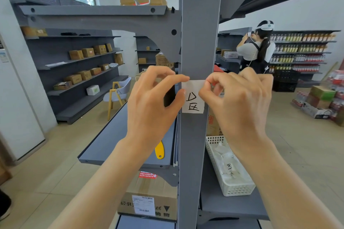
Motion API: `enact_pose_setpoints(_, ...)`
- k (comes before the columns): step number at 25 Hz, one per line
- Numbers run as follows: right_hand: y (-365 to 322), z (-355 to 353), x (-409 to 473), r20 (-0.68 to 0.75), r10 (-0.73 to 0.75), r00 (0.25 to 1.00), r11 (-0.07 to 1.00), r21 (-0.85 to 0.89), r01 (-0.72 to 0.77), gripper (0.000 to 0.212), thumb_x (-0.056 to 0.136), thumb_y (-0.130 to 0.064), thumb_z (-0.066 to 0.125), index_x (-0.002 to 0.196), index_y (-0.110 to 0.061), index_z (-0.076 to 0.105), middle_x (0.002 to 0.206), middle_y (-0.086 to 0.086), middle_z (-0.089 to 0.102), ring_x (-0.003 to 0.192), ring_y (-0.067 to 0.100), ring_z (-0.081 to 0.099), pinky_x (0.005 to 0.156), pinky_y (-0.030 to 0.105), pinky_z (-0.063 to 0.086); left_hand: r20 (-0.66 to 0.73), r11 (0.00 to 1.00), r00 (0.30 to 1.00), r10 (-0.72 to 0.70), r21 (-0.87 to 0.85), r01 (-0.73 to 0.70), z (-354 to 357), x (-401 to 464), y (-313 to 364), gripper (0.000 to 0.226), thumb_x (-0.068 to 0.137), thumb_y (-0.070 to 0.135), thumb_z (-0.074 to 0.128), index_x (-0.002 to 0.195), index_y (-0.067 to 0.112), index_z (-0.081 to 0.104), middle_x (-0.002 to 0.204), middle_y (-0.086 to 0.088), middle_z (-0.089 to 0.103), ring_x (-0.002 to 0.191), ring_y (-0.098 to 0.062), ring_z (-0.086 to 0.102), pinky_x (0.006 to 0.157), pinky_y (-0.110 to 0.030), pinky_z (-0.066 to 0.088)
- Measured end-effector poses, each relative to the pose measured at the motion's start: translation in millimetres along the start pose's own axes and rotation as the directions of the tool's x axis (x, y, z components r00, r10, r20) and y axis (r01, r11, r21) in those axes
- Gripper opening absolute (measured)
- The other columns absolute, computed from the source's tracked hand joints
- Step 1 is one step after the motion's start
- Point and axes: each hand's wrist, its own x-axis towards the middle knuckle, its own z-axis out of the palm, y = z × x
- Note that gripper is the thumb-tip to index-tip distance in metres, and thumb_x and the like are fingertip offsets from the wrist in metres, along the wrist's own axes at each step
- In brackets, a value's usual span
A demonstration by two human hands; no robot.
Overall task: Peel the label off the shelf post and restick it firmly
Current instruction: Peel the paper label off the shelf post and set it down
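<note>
Both hands are pinching the label's top corners right now: left hand (154,98) is nipping the upper left corner between thumb and forefinger, right hand (240,98) is doing the same on the upper right. The label (193,101) is sitting on the front of the post (197,33), lower edge apparently lying flat. Can't tell whether it's coming off or going back on; either way the next move is pressing it down flat, I reckon.
</note>
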Motion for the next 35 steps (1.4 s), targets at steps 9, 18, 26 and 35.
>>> enact_pose_setpoints(9,0,6,0,0.098,0.032,0.995,0.997,0.064,-0.038,0.011,0.079,-0.016,0.069,0.068,-0.019,0.067,0.056,-0.004,0.055,0.066,0.023,0.051,0.080,0.042,0.034,-0.006,0.998,0.998,0.061,0.019,-0.061,1,7,3,0.024,0.090,0.022,0.073,0.114,0.021,0.075,0.114,-0.006,0.064,0.105,-0.017,0.058,0.085,-0.034,0.052)
enact_pose_setpoints(18,6,-7,-7,0.126,0.000,0.992,0.986,0.164,-0.021,0.009,0.088,-0.030,0.071,0.084,-0.023,0.074,0.060,-0.009,0.060,0.070,0.016,0.054,0.088,0.037,0.030,0.042,0.980,0.991,0.125,0.151,-0.130,6,16,7,0.009,0.091,0.030,0.073,0.095,0.023,0.076,0.111,-0.009,0.061,0.103,-0.023,0.050,0.078,-0.018,0.041)
enact_pose_setpoints(26,19,-5,-14,0.216,-0.117,0.969,0.951,0.307,0.046,0.008,0.089,-0.025,0.078,0.092,-0.018,0.078,0.090,-0.002,0.068,0.086,0.020,0.057,0.075,0.042,0.047,0.058,0.947,0.981,0.184,0.258,-0.193,8,9,15,0.002,0.095,0.022,0.068,0.096,0.021,0.069,0.112,0.006,0.068,0.113,-0.024,0.040,0.087,-0.031,0.028)
enact_pose_setpoints(35,17,-4,-30,0.299,-0.092,0.950,0.886,0.459,-0.059,0.011,0.092,-0.030,0.069,0.095,-0.019,0.072,0.089,-0.001,0.066,0.084,0.021,0.060,0.074,0.042,0.049,0.129,0.998,0.992,-0.011,-0.058,0.018,-1,-4,7,0.044,0.092,0.046,0.063,0.126,0.018,0.060,0.126,0.059,0.021,0.122,0.016,0.022,0.103,-0.024,0.024)
